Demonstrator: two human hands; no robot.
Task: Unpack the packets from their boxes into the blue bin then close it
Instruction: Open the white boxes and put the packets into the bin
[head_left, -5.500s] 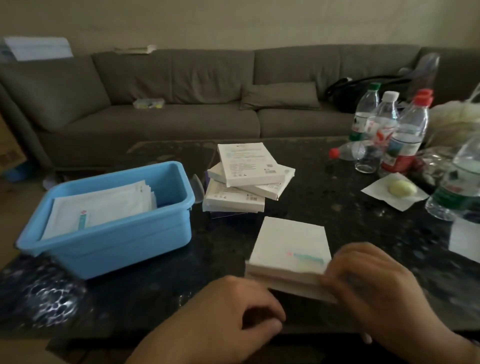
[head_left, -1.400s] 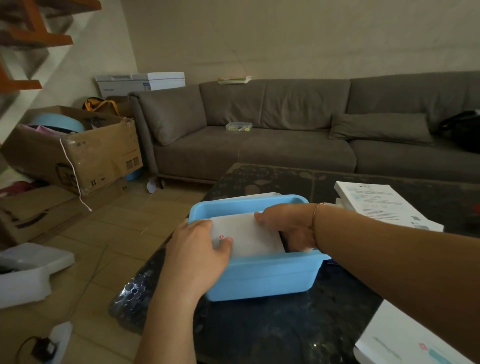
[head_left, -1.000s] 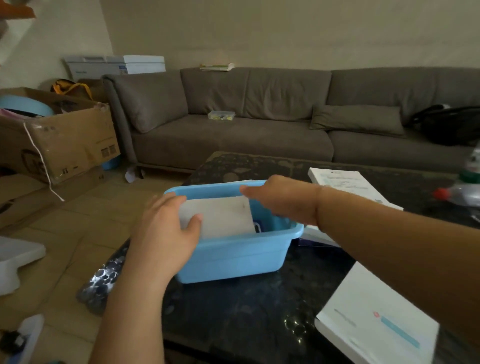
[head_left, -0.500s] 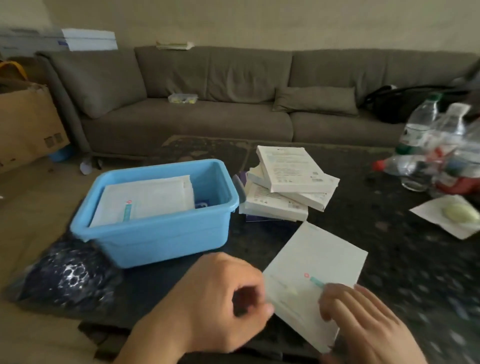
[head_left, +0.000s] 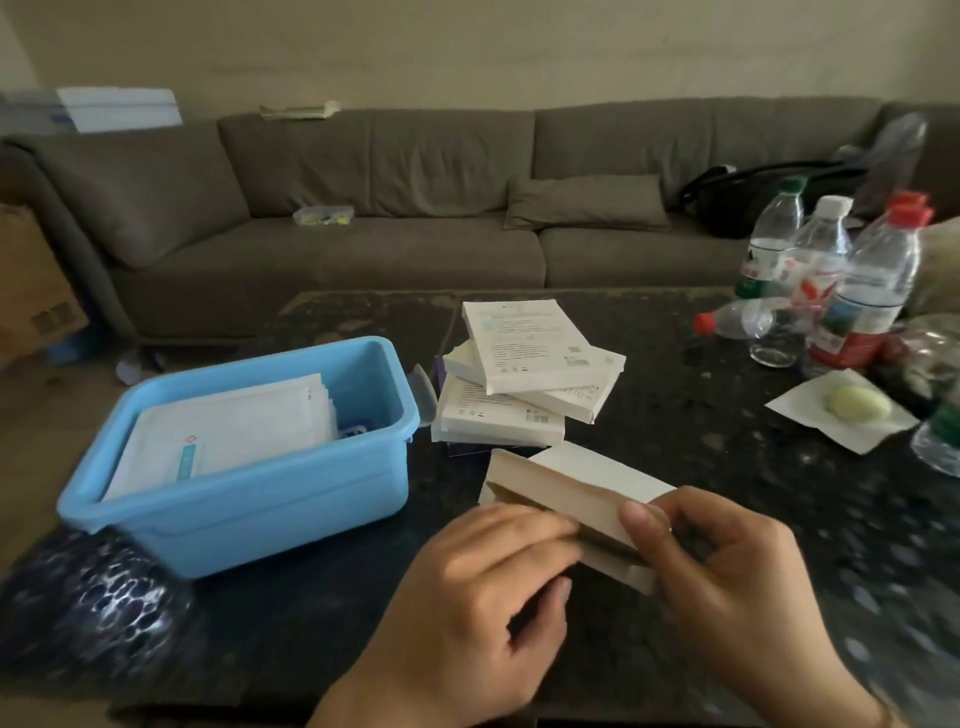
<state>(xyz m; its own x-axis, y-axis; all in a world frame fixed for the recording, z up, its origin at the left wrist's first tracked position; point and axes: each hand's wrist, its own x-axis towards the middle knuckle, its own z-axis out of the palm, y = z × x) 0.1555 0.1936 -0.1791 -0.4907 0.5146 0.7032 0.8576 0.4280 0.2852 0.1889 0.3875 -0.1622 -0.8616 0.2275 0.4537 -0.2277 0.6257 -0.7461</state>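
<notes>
An open blue bin (head_left: 249, 514) stands at the left of the dark table and holds a stack of white packets (head_left: 228, 431). Right of it lies a pile of white boxes (head_left: 524, 374). In front of that pile I hold a white box (head_left: 571, 493) tilted up, its near end flap open. My left hand (head_left: 467, 613) pinches the box's near edge from the left. My right hand (head_left: 727, 577) grips the flap end from the right, thumb on top. What is inside the box is hidden.
Several plastic water bottles (head_left: 831, 280) stand at the table's right, with a pale round item on a paper napkin (head_left: 841, 415) in front. A clear lid (head_left: 423, 389) leans behind the bin. Bubble wrap (head_left: 88, 603) lies front left. A grey sofa (head_left: 415, 208) runs behind.
After both hands laid packets in the bin, they came back to the flat white box. It is now lifted on edge with its end flap opened.
</notes>
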